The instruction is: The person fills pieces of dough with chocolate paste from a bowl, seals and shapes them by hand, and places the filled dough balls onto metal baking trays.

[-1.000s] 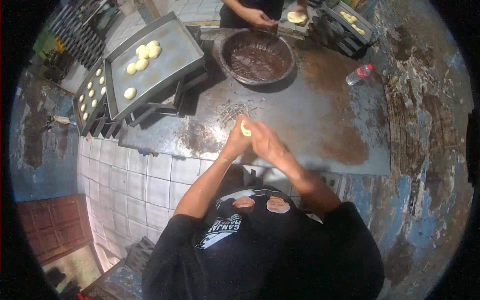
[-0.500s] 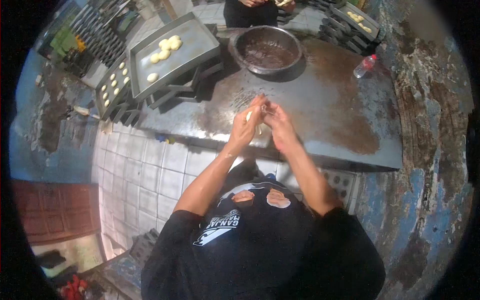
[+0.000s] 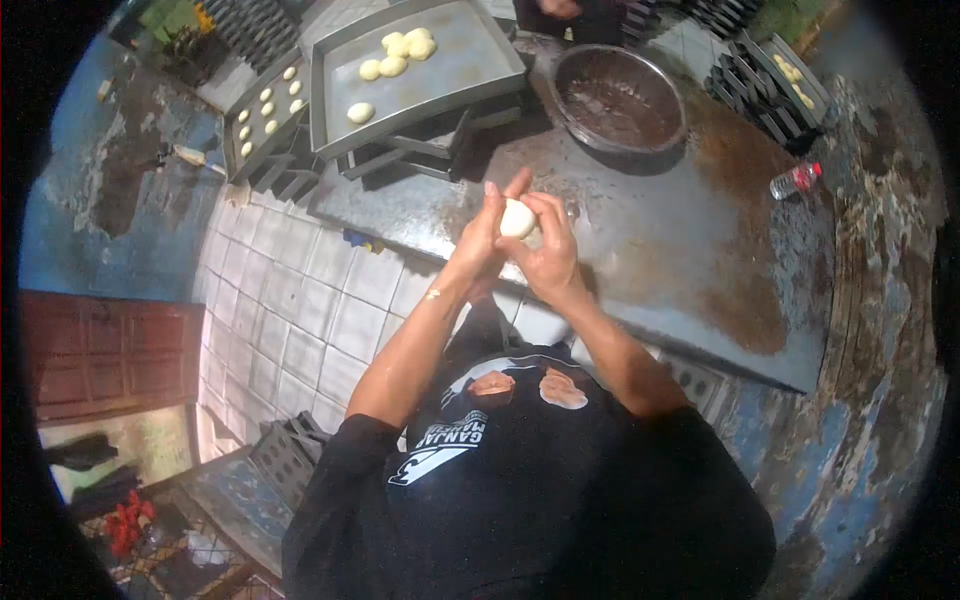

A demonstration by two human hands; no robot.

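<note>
A smooth, pale dough ball (image 3: 517,219) is between my two hands, above the near edge of the metal table (image 3: 640,250). My right hand (image 3: 548,252) curls its fingers and thumb round it. Against its other side presses my left hand (image 3: 482,240), palm inward, its thumb and a fingertip pointing up and away from me. Part of the ball is hidden by the fingers. Beyond my hands stands a round metal bowl (image 3: 675,140) with a dark brown mass in it. To the left, several dough balls (image 3: 361,113) lie on a large metal tray (image 3: 470,80).
The large tray rests on stacked metal pans (image 3: 425,150). Left of it, a second tray (image 3: 258,115) carries small dough balls. A plastic bottle (image 3: 795,181) with a red cap lies on the table's right side. Across the table, a person's hand (image 3: 560,8) shows at the top edge.
The view has shifted, so table, bowl and trays sit differently in frame. My hands have turned, and the dough, mostly hidden before, now shows as a round ball between them.
</note>
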